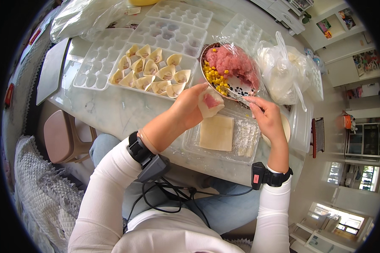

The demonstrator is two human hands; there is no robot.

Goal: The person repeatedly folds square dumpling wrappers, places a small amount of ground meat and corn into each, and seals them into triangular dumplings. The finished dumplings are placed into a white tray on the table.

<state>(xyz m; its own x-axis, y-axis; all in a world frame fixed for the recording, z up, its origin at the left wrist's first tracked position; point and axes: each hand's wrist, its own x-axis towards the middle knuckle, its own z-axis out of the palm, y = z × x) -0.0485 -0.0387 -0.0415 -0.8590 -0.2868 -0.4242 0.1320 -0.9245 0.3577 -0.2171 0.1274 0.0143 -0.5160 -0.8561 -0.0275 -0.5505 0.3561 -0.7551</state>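
My left hand (189,104) holds a dough wrapper (212,110) with a smear of pink minced meat (211,100) on it. In my right hand (266,115) is a thin utensil (234,94), its tip at the corn kernels (217,77) in a patterned bowl (203,68). A mound of pink minced meat (229,61) fills the bowl's far side, partly under clear plastic film. Below my hands, a stack of square wrappers (216,132) lies in a flour-dusted clear plastic tray (194,151). To the left, folded dumplings (150,68) sit in a compartmented tray (192,63).
More compartmented plastic trays (93,63) lie around the filled one on the marble-patterned table (91,101). A knotted plastic bag (280,74) stands right of the bowl. Clear plastic bags (82,19) lie at the far left. A stool (58,136) stands left of the table.
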